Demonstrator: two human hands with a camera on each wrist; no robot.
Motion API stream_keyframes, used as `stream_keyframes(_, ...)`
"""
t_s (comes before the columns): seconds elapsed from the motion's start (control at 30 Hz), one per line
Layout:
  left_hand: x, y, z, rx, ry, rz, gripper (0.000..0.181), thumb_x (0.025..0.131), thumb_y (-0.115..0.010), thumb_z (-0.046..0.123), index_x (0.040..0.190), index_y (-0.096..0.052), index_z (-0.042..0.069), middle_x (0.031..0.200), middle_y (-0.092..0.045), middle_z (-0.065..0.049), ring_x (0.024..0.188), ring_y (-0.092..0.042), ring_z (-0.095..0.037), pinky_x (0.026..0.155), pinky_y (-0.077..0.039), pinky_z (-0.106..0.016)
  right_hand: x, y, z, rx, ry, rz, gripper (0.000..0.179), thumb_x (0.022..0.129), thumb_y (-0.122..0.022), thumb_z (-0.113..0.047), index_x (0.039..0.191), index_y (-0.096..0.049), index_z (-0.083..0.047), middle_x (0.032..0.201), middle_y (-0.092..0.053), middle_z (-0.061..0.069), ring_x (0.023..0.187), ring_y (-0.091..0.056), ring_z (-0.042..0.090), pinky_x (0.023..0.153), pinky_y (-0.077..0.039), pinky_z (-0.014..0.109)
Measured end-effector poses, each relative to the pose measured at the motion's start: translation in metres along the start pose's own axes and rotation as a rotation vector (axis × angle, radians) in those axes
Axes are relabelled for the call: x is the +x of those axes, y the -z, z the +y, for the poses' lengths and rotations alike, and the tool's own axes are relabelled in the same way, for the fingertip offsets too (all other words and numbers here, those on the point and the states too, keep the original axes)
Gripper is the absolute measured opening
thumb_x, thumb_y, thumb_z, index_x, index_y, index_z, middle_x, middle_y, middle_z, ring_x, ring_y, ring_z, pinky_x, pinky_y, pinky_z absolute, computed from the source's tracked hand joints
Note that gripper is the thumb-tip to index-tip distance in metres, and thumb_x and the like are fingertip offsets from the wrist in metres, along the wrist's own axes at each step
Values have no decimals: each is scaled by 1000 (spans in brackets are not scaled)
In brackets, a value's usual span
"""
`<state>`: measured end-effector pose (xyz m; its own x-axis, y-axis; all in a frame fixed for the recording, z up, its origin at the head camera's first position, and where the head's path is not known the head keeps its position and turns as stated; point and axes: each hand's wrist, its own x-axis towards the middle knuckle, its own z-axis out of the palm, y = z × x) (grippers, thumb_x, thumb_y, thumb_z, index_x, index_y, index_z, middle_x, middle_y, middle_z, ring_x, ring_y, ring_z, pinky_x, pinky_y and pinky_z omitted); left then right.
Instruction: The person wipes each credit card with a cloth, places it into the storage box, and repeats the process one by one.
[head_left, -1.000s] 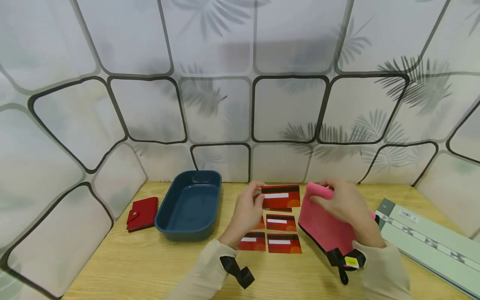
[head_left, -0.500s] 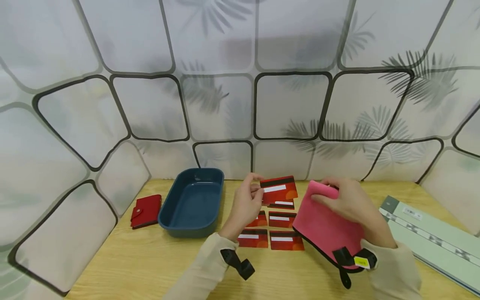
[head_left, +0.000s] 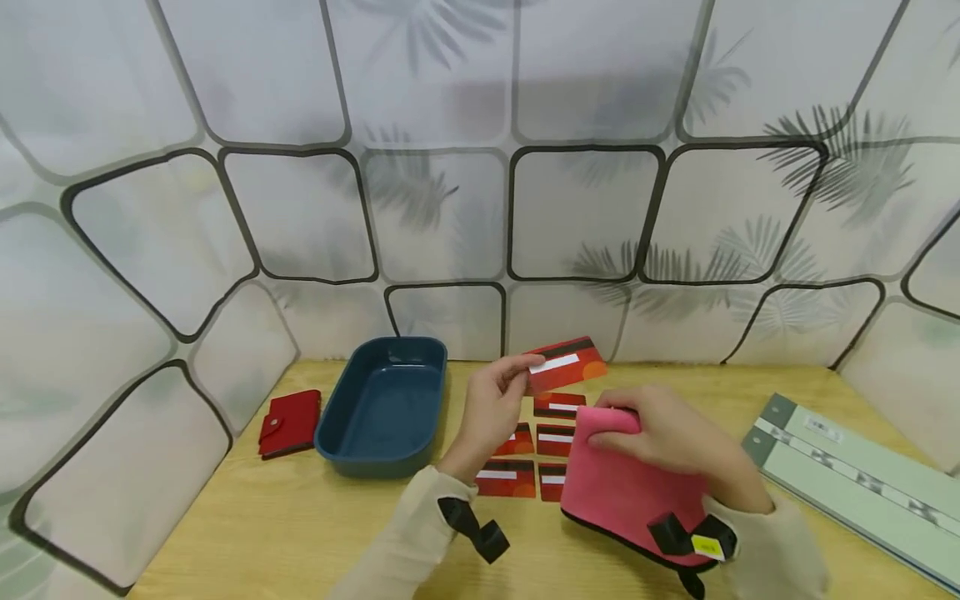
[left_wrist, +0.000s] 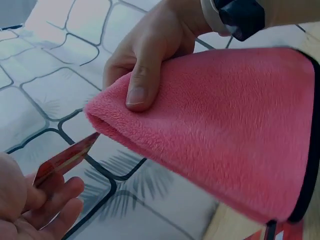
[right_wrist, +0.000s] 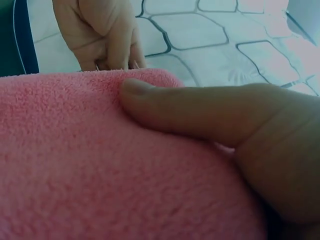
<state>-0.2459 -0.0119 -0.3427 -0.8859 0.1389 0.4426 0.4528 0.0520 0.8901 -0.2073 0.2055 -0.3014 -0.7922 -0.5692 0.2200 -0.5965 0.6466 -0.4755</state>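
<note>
My left hand [head_left: 491,408] pinches a red card [head_left: 567,365] by its left end, raised above the table with its dark stripe and white strip showing. A folded pink fleecy cloth [head_left: 630,487] with black edging hangs from my right hand [head_left: 667,429], thumb on its near face. In the left wrist view, the card [left_wrist: 67,159] comes close to the folded corner of the cloth [left_wrist: 215,120]. Beneath, several similar red cards [head_left: 506,477] lie in rows on the table, some partly covered by the cloth. The right wrist view shows the thumb [right_wrist: 190,107] pressed on the cloth.
A deep blue oblong tray [head_left: 326,454] stands left of the cards. Beside it lies a red snap-fastened wallet [head_left: 291,423]. At the right is a pale green flat box or binder [head_left: 855,483] with a patterned band. A patterned curtain-like backdrop [head_left: 450,208] encloses the wooden table [head_left: 315,533].
The cloth has moved left and lower with my right hand, now overlapping the right-hand cards. My left hand has tilted the held card and shifted it slightly up and to the right.
</note>
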Motion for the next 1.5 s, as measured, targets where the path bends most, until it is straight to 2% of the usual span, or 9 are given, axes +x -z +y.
stream_keyframes(0.23, 0, -6, 2, -128, 19, -69, 24, 98, -51, 4, 117, -65, -3, 101, -69, -25, 78, -70, -35, 74, -57, -26, 2, -2, -13, -36, 68, -1, 16, 84, -74, -34, 81, -62, -24, 66, -51, -17, 60, -48, -1, 56, -43, 20)
stream_keyframes(0.37, -2, -5, 3, -34, 36, 4, 19, 97, -55, 6, 108, -68, -2, 86, -67, -24, 57, -59, -18, 59, -52, -20, 5, -8, -16, -37, 80, 10, 17, 85, -73, -35, 81, -62, -23, 66, -52, -17, 60, -48, -1, 55, -44, 20)
stream_keyframes(0.47, -4, -4, 3, 83, 57, 43, 17, 95, -58, 9, 104, -71, 0, 79, -61, -20, 56, -48, -10, 52, -42, -18, 6, -12, -17, -38, 65, 23, 16, 84, -75, -33, 84, -63, -22, 68, -54, -16, 60, -49, -1, 56, -44, 20)
stream_keyframes(0.67, -7, -4, 1, 217, 50, 62, 16, 93, -62, 11, 101, -74, 4, 88, -51, -7, 75, -47, -14, 67, -41, -23, 5, -15, -17, -28, 31, 36, 15, 84, -75, -30, 89, -65, -19, 72, -58, -13, 60, -50, 0, 55, -46, 20)
stream_keyframes(0.77, -7, -3, 0, 233, 36, 64, 15, 93, -62, 10, 101, -74, 4, 88, -58, -8, 81, -53, -17, 72, -45, -25, 5, -15, -17, -42, 34, 51, 15, 84, -75, -29, 89, -65, -20, 72, -58, -13, 59, -49, 0, 54, -45, 20)
stream_keyframes(1.03, -4, -7, -2, 31, 169, -50, 16, 94, -59, 5, 106, -67, -3, 87, -66, -19, 65, -62, -17, 63, -56, -28, 9, -16, -18, -72, 30, 99, 14, 83, -76, -26, 88, -65, -20, 71, -57, -13, 59, -48, 2, 53, -44, 21)
stream_keyframes(1.2, -3, -9, -2, -58, 164, -116, 21, 90, -58, -7, 111, -60, -7, 94, -66, -28, 71, -68, -24, 64, -59, -33, 10, -16, -17, -126, 3, 164, 16, 80, -78, -23, 90, -68, -17, 74, -60, -11, 62, -49, 4, 54, -43, 22)
stream_keyframes(1.33, -4, -10, -3, -29, 119, -156, 30, 88, -60, -8, 118, -61, -2, 89, -69, -24, 73, -71, -26, 64, -59, -33, 13, -19, -15, -208, 5, 265, 20, 76, -82, -22, 90, -69, -16, 77, -63, -8, 65, -50, 6, 58, -44, 24)
stream_keyframes(1.5, -7, -11, -1, 107, 35, -185, 30, 89, -60, -5, 118, -65, 4, 93, -72, -18, 75, -71, -19, 62, -57, -25, 18, -25, -14, -307, 18, 371, 31, 72, -85, -22, 92, -63, -13, 72, -62, -5, 60, -49, 5, 55, -42, 25)
